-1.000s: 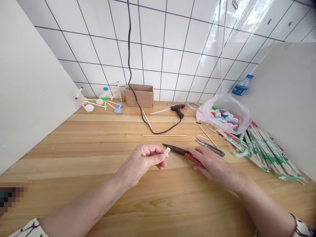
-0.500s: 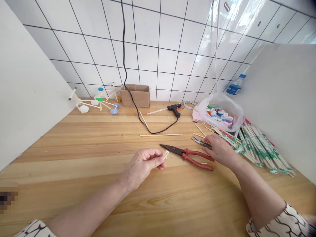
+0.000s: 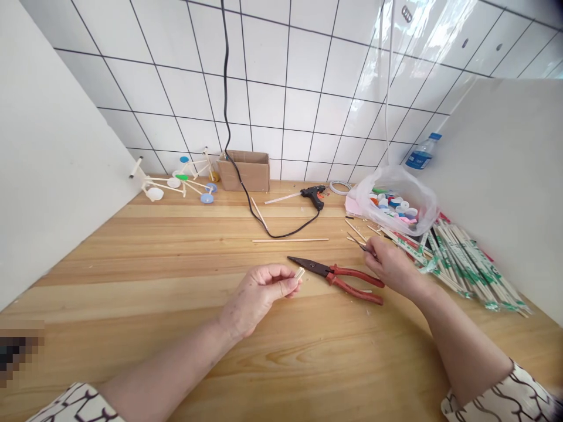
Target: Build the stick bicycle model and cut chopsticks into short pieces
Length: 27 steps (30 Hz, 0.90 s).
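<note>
My left hand (image 3: 257, 296) pinches a short piece of pale wooden stick (image 3: 299, 273) between thumb and fingertips, above the wooden worktop (image 3: 176, 275). Just right of that piece lie red-handled long-nose pliers (image 3: 338, 278), touched by neither hand. My right hand (image 3: 389, 266) holds small metal snips (image 3: 361, 243) in its fingers, and the fingers hide the snips' handle end. Loose wooden sticks (image 3: 290, 240) lie beyond the pliers.
A hot glue gun (image 3: 313, 197) with a black cord (image 3: 272, 223) lies near a cardboard box (image 3: 243, 172). At right are a plastic bag of bottle caps (image 3: 398, 202) and bundled wrapped chopsticks (image 3: 470, 269). A stick model with cap wheels (image 3: 173, 183) stands back left.
My right hand has moved off the pliers and taken up the snips from the worktop. The pliers now lie uncovered. My left hand still holds the stick piece.
</note>
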Each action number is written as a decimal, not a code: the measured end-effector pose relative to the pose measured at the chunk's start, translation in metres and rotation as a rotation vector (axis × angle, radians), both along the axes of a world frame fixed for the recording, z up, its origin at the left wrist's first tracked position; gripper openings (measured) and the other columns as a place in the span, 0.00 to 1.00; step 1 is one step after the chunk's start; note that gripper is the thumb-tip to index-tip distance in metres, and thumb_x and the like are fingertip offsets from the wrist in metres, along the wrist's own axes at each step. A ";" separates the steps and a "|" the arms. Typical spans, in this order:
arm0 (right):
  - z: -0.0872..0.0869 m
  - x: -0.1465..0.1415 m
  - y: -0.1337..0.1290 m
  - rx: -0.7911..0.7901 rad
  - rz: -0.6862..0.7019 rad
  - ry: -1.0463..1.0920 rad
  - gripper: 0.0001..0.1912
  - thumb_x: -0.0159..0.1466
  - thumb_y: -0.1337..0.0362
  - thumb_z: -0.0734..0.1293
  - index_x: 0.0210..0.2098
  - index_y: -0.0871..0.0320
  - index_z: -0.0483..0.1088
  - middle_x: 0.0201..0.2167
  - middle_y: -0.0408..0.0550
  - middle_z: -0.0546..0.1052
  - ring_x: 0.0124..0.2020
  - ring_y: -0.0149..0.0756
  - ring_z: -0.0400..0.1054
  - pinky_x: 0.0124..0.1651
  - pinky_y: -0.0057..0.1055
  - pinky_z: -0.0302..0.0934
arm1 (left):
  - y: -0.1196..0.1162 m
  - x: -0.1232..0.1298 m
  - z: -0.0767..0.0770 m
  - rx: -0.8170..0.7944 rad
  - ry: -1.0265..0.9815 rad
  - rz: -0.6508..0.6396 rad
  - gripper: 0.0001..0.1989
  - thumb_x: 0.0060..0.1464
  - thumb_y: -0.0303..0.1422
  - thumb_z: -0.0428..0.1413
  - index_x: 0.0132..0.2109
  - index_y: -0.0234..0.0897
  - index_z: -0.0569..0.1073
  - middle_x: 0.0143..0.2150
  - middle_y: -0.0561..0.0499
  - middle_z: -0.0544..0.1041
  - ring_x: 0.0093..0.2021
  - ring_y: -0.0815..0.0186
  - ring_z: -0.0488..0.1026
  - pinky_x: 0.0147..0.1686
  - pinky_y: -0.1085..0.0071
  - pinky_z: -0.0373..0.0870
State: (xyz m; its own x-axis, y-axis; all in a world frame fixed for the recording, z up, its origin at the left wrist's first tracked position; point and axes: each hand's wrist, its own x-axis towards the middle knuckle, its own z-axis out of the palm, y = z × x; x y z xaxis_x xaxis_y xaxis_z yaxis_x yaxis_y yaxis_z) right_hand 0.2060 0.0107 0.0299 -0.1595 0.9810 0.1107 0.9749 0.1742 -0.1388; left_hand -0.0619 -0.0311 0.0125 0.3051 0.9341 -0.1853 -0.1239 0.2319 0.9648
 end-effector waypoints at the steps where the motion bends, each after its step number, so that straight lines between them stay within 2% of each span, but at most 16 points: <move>1: 0.002 -0.002 -0.002 0.021 0.002 0.069 0.07 0.60 0.66 0.56 0.26 0.55 0.56 0.21 0.43 0.65 0.22 0.33 0.60 0.26 0.28 0.54 | 0.000 0.001 0.000 0.004 -0.001 0.003 0.09 0.42 0.36 0.62 0.27 0.34 0.75 0.24 0.53 0.73 0.28 0.70 0.66 0.34 0.72 0.64; 5: 0.006 -0.018 -0.021 0.047 0.083 0.393 0.06 0.64 0.61 0.55 0.34 0.56 0.58 0.22 0.41 0.65 0.23 0.32 0.59 0.28 0.28 0.56 | -0.002 0.003 0.000 0.025 0.006 0.010 0.09 0.43 0.37 0.61 0.28 0.34 0.76 0.25 0.53 0.73 0.29 0.69 0.67 0.35 0.72 0.65; 8: 0.006 -0.039 -0.040 -0.118 0.264 0.546 0.12 0.67 0.60 0.53 0.47 0.57 0.57 0.30 0.46 0.70 0.31 0.34 0.65 0.34 0.30 0.60 | -0.004 0.003 0.000 0.045 0.031 0.004 0.08 0.45 0.37 0.60 0.30 0.36 0.77 0.27 0.54 0.74 0.31 0.69 0.68 0.37 0.73 0.65; 10: 0.006 -0.053 -0.051 -0.177 0.339 0.525 0.13 0.67 0.59 0.52 0.47 0.57 0.60 0.34 0.49 0.71 0.34 0.36 0.66 0.37 0.31 0.60 | -0.006 0.003 0.001 0.063 0.058 0.006 0.07 0.46 0.36 0.60 0.30 0.36 0.77 0.28 0.54 0.75 0.33 0.69 0.69 0.39 0.73 0.65; 13: 0.005 -0.066 -0.061 -0.122 0.420 0.481 0.14 0.68 0.60 0.51 0.45 0.57 0.63 0.36 0.51 0.71 0.36 0.37 0.65 0.38 0.32 0.60 | -0.008 0.004 0.004 0.112 0.111 0.003 0.07 0.47 0.35 0.59 0.31 0.36 0.77 0.30 0.53 0.76 0.35 0.67 0.70 0.40 0.72 0.66; 19: 0.000 -0.071 -0.063 -0.061 0.436 0.431 0.12 0.67 0.62 0.52 0.43 0.59 0.63 0.34 0.51 0.71 0.33 0.37 0.65 0.35 0.32 0.60 | -0.011 0.007 0.006 0.256 0.234 -0.026 0.06 0.50 0.32 0.56 0.31 0.36 0.77 0.31 0.52 0.77 0.34 0.65 0.71 0.38 0.73 0.66; 27: 0.002 -0.074 -0.067 -0.069 0.467 0.461 0.11 0.67 0.61 0.52 0.42 0.59 0.62 0.32 0.50 0.70 0.31 0.36 0.64 0.32 0.30 0.58 | -0.013 0.007 0.006 0.354 0.298 -0.008 0.06 0.51 0.30 0.55 0.32 0.37 0.77 0.32 0.52 0.78 0.36 0.64 0.73 0.39 0.73 0.67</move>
State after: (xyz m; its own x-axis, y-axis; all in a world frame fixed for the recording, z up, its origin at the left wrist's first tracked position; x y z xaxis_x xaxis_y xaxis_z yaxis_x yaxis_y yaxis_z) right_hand 0.1324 -0.0565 0.0321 -0.5212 0.8274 0.2091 0.6370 0.5402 -0.5499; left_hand -0.0549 -0.0439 0.0187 0.2945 0.9535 0.0635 0.1714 -0.1180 0.9781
